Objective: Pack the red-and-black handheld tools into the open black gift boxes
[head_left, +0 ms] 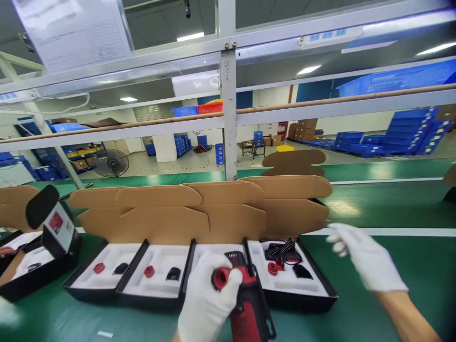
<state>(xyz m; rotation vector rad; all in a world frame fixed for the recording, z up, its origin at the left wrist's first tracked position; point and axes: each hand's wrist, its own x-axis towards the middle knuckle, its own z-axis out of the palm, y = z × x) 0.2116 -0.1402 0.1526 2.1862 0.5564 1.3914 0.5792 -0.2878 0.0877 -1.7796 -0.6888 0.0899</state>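
My left hand (210, 297), in a white glove, is closed around a red-and-black power tool (245, 304), in front of the row of boxes. A red round opening or ring shows by my thumb; I cannot tell if it belongs to the tool. Behind this hand is a partly hidden open box (204, 249). My right hand (370, 259), also gloved, is open and holds nothing, right of the rightmost box (288, 286). A coiled black cable (283, 249), a red ring (272, 269) and a black curved part (302, 271) lie in that box.
Two open boxes on the left, a nearer one (167, 285) and a farther one (103, 282), each hold a red ring and a black part. Another person's hand (5, 251) shows at far left beside a tilted black box (59, 228). A metal post (230, 118) rises behind the green surface.
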